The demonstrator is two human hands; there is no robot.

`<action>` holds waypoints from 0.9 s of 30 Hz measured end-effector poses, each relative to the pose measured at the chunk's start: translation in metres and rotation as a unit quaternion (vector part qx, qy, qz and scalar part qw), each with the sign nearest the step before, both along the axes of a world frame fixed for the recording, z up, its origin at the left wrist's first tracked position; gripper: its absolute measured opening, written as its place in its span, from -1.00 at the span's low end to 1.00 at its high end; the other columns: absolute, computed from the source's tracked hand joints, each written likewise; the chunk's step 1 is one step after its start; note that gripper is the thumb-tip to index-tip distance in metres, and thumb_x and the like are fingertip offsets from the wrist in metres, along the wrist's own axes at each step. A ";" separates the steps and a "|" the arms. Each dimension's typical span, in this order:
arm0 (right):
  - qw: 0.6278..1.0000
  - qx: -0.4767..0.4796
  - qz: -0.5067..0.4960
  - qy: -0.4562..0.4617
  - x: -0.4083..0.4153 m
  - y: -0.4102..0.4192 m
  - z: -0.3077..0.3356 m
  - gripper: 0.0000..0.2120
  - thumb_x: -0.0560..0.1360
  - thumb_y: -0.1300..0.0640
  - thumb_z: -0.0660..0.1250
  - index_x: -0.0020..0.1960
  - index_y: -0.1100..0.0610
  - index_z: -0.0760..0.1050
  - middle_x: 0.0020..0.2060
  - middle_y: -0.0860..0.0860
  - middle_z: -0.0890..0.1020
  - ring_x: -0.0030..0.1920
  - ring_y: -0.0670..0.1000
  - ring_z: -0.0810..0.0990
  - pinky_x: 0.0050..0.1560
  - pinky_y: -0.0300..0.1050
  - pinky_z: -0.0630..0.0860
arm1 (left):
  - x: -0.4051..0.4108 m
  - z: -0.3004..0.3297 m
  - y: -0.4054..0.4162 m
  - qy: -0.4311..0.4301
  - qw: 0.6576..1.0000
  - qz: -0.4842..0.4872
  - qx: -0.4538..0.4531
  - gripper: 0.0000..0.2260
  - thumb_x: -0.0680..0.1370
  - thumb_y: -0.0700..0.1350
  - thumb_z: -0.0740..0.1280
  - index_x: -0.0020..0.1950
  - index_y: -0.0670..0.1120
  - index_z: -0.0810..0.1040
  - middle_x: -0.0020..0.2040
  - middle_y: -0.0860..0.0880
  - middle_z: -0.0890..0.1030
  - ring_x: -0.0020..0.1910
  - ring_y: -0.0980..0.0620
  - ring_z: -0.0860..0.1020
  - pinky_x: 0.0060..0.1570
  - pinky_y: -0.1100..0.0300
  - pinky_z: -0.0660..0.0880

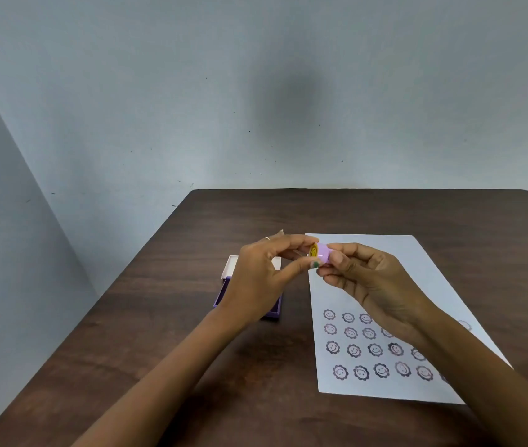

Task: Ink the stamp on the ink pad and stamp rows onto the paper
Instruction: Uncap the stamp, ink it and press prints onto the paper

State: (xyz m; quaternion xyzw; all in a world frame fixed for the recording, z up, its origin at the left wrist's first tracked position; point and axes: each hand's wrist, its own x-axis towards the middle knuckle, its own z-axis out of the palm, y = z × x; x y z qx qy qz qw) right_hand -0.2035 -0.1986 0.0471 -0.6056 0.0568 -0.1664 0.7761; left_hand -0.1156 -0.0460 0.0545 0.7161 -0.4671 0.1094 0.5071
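Note:
A small lilac stamp (pixel 322 253) with a yellow face turned left is held in the air between both hands. My left hand (pixel 262 275) pinches its yellow end with thumb and forefinger. My right hand (pixel 369 279) grips the lilac body. Both hover above the top left corner of the white paper (pixel 395 253), which carries several rows of smiley flower prints (pixel 375 350) in its lower half. The purple ink pad (pixel 220 296) lies open left of the paper, mostly hidden behind my left hand, its pale lid (pixel 229 266) tipped back.
A dark wooden table (pixel 166 333) holds everything; its left edge runs diagonally and its far edge meets a grey wall (pixel 256 91). The upper half of the paper bears no prints.

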 end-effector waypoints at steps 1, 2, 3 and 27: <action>1.000 0.001 -0.005 -0.008 0.000 0.001 0.000 -0.72 0.28 0.14 0.39 -0.02 0.16 0.60 -0.15 0.08 0.73 -0.14 0.07 0.70 -0.16 -0.21 0.63 | 0.000 0.000 0.000 0.006 1.000 -0.002 -0.005 -0.74 0.44 -0.15 0.44 0.11 -0.16 0.63 -0.05 0.09 0.63 -0.16 0.28 0.59 0.20 0.10 0.49; 1.000 -0.006 -0.015 -0.014 0.000 0.001 0.000 -0.72 0.25 0.13 0.41 -0.04 0.12 0.61 -0.11 0.09 0.72 -0.09 0.09 0.69 -0.10 -0.17 0.63 | 0.000 0.000 0.000 0.013 1.000 -0.002 -0.008 -0.74 0.44 -0.15 0.43 0.11 -0.15 0.63 -0.05 0.10 0.63 -0.15 0.29 0.59 0.19 0.12 0.50; 0.999 -0.020 -0.028 -0.017 0.000 0.002 0.000 -0.72 0.22 0.11 0.43 -0.06 0.09 0.62 -0.08 0.09 0.71 -0.05 0.11 0.68 -0.03 -0.13 0.62 | 0.000 0.000 0.000 0.019 1.000 -0.001 -0.009 -0.74 0.44 -0.14 0.43 0.11 -0.15 0.62 -0.05 0.09 0.64 -0.14 0.30 0.58 0.18 0.16 0.50; 0.975 -0.082 -0.206 0.010 0.001 -0.004 -0.003 -0.88 0.39 0.04 0.37 -0.07 -0.02 0.57 -0.10 0.00 0.67 -0.12 0.02 0.63 -0.16 -0.23 0.53 | 0.022 -0.027 -0.002 -0.127 0.956 0.075 0.253 -0.76 0.52 0.11 0.30 0.15 0.12 0.58 0.09 0.10 0.65 0.20 0.12 0.50 0.36 0.11 -0.49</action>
